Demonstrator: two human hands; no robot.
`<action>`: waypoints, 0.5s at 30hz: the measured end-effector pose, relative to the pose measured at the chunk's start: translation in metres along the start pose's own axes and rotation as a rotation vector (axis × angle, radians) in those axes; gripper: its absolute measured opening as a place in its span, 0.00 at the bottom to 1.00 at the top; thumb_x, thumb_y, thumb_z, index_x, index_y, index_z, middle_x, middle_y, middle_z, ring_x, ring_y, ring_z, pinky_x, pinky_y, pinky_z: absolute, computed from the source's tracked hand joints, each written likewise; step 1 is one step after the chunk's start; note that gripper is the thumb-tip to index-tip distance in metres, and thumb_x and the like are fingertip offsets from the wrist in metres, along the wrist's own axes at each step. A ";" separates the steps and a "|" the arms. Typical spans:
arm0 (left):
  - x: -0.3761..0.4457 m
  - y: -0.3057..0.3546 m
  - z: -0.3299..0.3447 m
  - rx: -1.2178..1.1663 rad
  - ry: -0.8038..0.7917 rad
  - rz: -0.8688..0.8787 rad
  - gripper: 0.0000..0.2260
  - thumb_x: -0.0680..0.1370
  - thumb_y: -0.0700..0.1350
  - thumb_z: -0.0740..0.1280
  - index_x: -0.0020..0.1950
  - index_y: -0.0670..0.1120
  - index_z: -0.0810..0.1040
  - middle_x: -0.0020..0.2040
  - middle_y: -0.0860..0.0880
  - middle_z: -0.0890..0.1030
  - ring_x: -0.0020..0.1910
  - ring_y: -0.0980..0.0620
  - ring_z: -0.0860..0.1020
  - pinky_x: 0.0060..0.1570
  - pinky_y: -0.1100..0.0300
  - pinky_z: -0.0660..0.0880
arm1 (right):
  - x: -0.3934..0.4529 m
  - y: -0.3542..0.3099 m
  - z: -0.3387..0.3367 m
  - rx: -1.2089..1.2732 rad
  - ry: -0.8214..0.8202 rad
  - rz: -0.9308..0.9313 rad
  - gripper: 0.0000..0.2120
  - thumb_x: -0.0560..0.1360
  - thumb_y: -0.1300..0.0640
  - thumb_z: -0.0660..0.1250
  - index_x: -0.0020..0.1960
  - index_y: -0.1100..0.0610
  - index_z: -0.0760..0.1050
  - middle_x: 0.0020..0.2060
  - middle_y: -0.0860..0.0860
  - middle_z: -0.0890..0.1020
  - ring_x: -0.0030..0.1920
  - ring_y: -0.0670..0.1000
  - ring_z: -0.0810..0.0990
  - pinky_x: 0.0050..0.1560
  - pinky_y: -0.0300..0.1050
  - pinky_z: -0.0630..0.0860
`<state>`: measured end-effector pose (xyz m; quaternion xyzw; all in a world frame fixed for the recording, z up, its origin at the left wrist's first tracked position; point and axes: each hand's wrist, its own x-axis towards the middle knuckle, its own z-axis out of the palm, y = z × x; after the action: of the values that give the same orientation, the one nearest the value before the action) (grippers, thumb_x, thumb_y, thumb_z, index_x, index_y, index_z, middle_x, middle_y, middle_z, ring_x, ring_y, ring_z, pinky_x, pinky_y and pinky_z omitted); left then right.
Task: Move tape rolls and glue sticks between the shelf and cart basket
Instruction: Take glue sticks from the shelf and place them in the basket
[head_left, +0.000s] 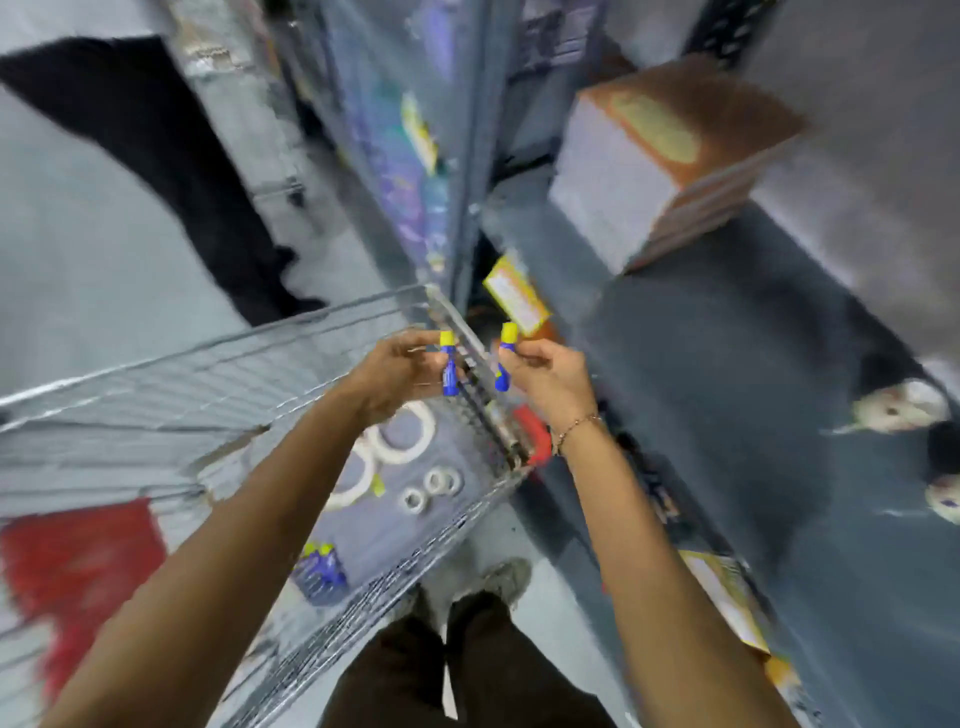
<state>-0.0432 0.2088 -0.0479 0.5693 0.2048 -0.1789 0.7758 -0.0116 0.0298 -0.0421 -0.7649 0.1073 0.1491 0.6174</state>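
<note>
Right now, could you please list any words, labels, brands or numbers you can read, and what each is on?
None can be read; motion blur smears everything.
Glue stick in left hand: print illegible.
Glue stick in right hand: print illegible.
Yellow box on shelf: label blurred.
Glue stick pack in cart basket: blurred.

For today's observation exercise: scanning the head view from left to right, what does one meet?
Red patch → glue stick pack → left hand → right hand → paper stack on shelf → tape rolls on shelf.

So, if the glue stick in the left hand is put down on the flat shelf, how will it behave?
The glue stick looks like a rigid cylinder, so it probably rolls if laid sideways. Slim and tall, it may tip if stood upright. Fingertips alone hold it, so it seems light.
</note>
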 end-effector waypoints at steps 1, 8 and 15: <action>-0.008 -0.011 -0.019 -0.004 0.051 -0.009 0.15 0.78 0.29 0.58 0.61 0.44 0.71 0.39 0.44 0.83 0.33 0.52 0.83 0.37 0.59 0.82 | 0.001 0.009 0.025 -0.075 -0.078 0.013 0.12 0.72 0.68 0.70 0.53 0.74 0.77 0.33 0.52 0.78 0.27 0.37 0.73 0.35 0.32 0.74; -0.043 -0.127 -0.129 0.090 0.532 -0.299 0.07 0.75 0.30 0.66 0.46 0.40 0.73 0.21 0.47 0.77 0.16 0.59 0.74 0.23 0.63 0.75 | -0.005 0.111 0.165 -0.743 -0.582 0.222 0.14 0.71 0.58 0.72 0.31 0.59 0.71 0.36 0.57 0.77 0.41 0.51 0.75 0.39 0.43 0.69; -0.030 -0.234 -0.164 0.740 0.472 -0.401 0.16 0.69 0.42 0.74 0.55 0.41 0.78 0.51 0.39 0.84 0.52 0.42 0.81 0.53 0.53 0.75 | -0.019 0.200 0.214 -1.091 -0.628 0.358 0.21 0.67 0.51 0.75 0.57 0.58 0.76 0.60 0.59 0.80 0.60 0.58 0.79 0.54 0.50 0.78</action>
<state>-0.2065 0.2995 -0.2659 0.7816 0.4035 -0.2517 0.4036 -0.1192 0.1952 -0.2591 -0.8588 -0.0434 0.4989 0.1081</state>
